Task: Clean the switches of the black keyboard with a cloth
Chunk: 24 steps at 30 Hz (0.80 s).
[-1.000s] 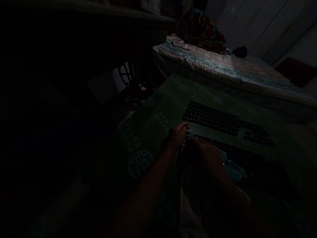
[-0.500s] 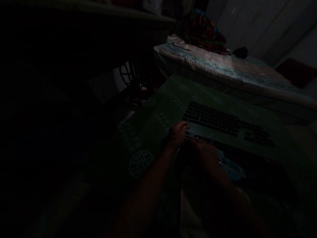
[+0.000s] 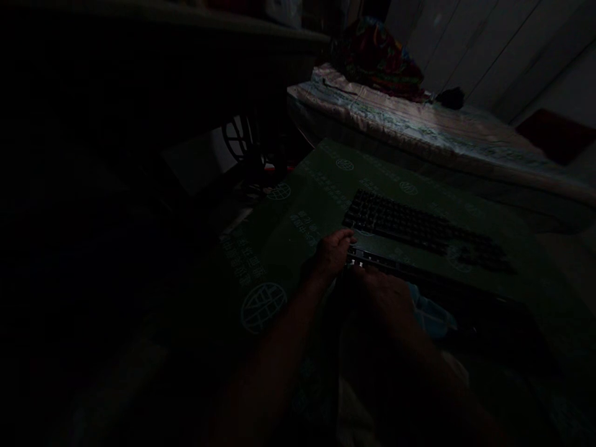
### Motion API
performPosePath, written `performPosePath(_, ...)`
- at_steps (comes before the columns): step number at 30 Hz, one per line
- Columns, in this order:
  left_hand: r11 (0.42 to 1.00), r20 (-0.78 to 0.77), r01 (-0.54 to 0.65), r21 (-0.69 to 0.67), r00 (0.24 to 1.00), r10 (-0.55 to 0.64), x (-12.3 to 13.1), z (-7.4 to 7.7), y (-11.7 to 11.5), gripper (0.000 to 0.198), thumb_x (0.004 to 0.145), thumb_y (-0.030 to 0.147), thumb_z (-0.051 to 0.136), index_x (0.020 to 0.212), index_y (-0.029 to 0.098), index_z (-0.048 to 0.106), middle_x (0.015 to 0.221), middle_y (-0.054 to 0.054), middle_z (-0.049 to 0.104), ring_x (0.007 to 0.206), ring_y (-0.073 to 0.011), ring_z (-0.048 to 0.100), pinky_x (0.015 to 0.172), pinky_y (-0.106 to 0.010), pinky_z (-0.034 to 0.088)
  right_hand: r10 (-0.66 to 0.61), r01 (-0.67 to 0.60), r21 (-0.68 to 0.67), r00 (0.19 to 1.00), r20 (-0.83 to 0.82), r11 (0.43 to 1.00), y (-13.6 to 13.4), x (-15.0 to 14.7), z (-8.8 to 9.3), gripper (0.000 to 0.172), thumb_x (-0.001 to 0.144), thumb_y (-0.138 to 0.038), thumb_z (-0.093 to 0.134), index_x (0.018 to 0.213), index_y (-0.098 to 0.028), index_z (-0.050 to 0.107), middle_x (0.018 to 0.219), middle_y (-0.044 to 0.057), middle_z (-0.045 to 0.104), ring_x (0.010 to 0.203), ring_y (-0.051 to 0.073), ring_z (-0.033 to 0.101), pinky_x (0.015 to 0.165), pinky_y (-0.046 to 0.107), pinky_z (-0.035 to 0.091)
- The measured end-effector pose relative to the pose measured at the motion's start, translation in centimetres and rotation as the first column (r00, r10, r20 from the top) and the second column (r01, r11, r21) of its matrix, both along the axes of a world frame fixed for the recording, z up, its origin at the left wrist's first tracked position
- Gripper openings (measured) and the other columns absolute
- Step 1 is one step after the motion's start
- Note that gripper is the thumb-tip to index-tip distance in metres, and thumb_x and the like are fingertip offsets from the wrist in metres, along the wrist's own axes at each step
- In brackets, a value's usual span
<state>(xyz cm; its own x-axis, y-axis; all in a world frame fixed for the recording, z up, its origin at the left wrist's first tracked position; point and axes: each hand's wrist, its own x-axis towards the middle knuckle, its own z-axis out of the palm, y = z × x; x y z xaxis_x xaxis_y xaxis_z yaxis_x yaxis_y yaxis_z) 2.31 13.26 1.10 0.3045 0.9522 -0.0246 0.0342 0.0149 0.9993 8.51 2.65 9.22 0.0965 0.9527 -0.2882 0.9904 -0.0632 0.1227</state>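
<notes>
The scene is very dark. My left hand (image 3: 331, 254) curls its fingers over the near left corner of a flat dark device (image 3: 395, 266) with a pale metal edge. That device lies on a green mat (image 3: 298, 217) printed with globe marks. My right hand (image 3: 385, 293) rests on the device's near edge just beside the left hand; its fingers are too dim to make out. Something light blue (image 3: 431, 313) shows just past the right hand. Farther back on the mat lies a black keyboard panel (image 3: 419, 226), apart from both hands.
A bed with a pale patterned cover (image 3: 419, 130) runs along the back, with a heap of colourful cloth (image 3: 382, 59) on it. A dark wheel-like frame (image 3: 237, 139) stands left of the mat. The left half of the view is black.
Both hands stay at the device's near left corner. The right hand has edged slightly left and covers more of the pale metal edge.
</notes>
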Motion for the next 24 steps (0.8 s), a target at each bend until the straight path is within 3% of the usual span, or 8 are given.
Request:
performPosePath(14,1.000,-0.005,0.010,-0.011,1.000,-0.010,0.0,-0.3,-0.1,0.030,0.077,0.018,0.046,0.100,0.015,0.064,0.092,-0.004,0.071,0.081,-0.0139,0.062,0.073,-0.025,0.048,-0.029,0.030,0.025,0.999,-0.029,0.999,-0.7,1.1,-0.4,0.023,0.088,-0.023,0.043,0.107,-0.025,0.055,0.094,0.006,0.067,0.075,0.019,0.067,0.055,0.024,0.040)
performPosePath(18,1.000,-0.040,0.013,0.001,0.999,-0.013,-0.1,-0.3,-0.1,0.029,0.077,0.019,0.046,0.100,0.016,0.064,0.092,-0.003,0.071,0.081,-0.0132,0.062,0.075,-0.025,0.049,-0.121,0.120,0.074,0.993,0.014,0.990,-0.4,2.2,-0.7,0.023,0.088,-0.032,0.045,0.108,-0.025,0.054,0.094,0.006,0.067,0.074,0.019,0.067,0.054,0.023,0.039)
performPosePath(24,0.998,-0.051,0.021,0.054,0.999,-0.018,-0.1,-0.3,0.0,0.029,0.077,0.017,0.046,0.099,0.015,0.065,0.091,-0.003,0.071,0.084,-0.0139,0.063,0.080,-0.026,0.048,-0.105,0.101,0.092,0.994,0.037,0.991,0.7,1.8,-1.3,0.024,0.089,-0.027,0.041,0.108,-0.021,0.055,0.095,0.009,0.066,0.077,0.018,0.066,0.060,0.024,0.042)
